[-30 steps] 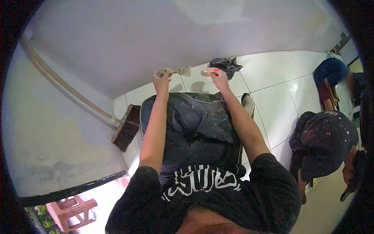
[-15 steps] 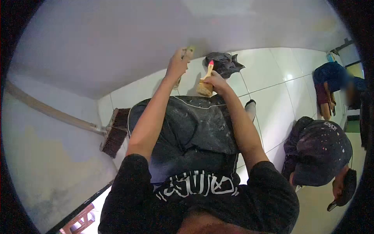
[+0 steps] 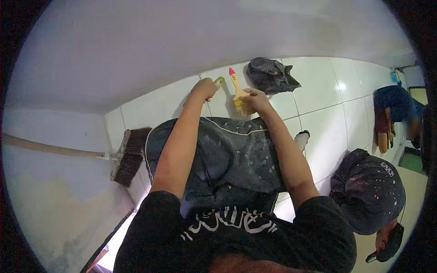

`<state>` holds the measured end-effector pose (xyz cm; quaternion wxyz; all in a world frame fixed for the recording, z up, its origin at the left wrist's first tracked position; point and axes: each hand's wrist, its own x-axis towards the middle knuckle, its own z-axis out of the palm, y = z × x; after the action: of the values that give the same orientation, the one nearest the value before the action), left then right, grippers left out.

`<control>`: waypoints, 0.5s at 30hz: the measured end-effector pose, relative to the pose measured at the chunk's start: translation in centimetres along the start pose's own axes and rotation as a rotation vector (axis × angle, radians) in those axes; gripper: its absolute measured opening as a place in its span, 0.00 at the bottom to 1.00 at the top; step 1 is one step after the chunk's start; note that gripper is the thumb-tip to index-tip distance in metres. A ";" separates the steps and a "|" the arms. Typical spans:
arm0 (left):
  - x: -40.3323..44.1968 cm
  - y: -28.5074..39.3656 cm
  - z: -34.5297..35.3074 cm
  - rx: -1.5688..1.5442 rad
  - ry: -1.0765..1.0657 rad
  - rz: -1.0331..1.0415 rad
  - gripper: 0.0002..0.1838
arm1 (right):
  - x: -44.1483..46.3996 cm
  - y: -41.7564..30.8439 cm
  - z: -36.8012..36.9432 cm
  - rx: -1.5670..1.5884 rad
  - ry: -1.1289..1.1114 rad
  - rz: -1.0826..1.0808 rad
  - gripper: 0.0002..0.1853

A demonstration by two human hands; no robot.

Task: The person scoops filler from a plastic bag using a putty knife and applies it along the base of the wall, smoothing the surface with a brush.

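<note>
My right hand (image 3: 257, 100) is closed around the wide lower part of a paintbrush (image 3: 236, 88). Its pale wooden handle has a red tip and points up and slightly left; my fingers partly cover the bristle end. To the left, my left hand (image 3: 202, 88) is closed on a tool with a yellow-green handle end (image 3: 220, 81). The rest of that tool is hidden by the hand, so its kind does not show. Both hands are over the tiled floor, just beyond my knees. A crumpled black plastic bag (image 3: 271, 76) lies right of the paintbrush.
A plastered wall (image 3: 159, 50) runs along the far side. At left, a broom (image 3: 129, 157) with dark bristles rests with its long handle against the side wall. One person in dark clothes (image 3: 368, 191) crouches at right; another person (image 3: 393, 109) is farther back.
My left hand has come down from near the wall toward my knees. The paintbrush in my right hand has tipped its handle leftward. The view has shifted slightly.
</note>
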<state>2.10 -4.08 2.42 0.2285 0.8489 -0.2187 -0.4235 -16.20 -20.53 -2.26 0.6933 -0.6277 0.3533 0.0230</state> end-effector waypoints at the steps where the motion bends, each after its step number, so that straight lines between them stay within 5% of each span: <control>1: 0.6 0.1 0.3 0.029 -0.010 -0.017 0.19 | 0.1 0.0 0.1 0.003 -0.004 -0.034 0.20; 9: 2.7 -1.7 1.5 -0.081 0.001 0.031 0.14 | 2.2 3.9 -0.2 -0.150 0.009 0.194 0.21; 13: 2.1 -1.6 2.1 -0.126 0.071 0.071 0.14 | 1.3 2.9 0.2 -0.179 0.033 0.122 0.16; 15: 1.8 -1.5 2.2 -0.019 -0.034 -0.068 0.15 | 0.7 2.2 0.6 -0.137 0.042 0.040 0.16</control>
<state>1.60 -4.37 -0.72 0.2182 0.8464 -0.1894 -0.4474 -16.42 -19.85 -4.54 0.6404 -0.6670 0.3778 0.0480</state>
